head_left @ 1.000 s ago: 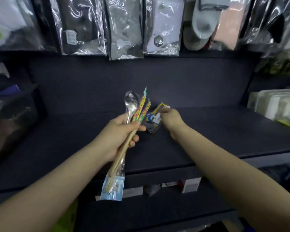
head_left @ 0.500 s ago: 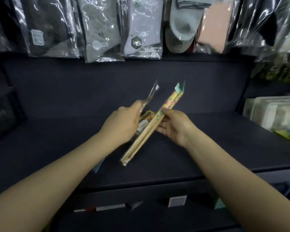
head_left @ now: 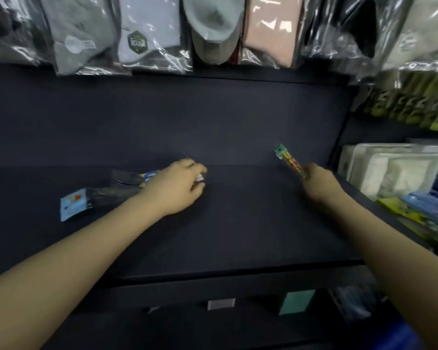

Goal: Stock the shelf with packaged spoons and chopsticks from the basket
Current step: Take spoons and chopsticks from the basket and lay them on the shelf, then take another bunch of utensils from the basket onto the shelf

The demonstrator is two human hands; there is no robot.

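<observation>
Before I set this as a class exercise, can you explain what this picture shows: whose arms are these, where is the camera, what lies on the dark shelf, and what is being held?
There is no machine here. A person wears a camera on the head, so you look forward and down along their own bare arms. The left hand rests on clear spoon packets lying on the dark shelf; its grip is hidden. The right hand holds a colourful packet of chopsticks, its tip raised near the shelf's back. Bagged socks hang above, and other packaged goods sit to the right.
</observation>
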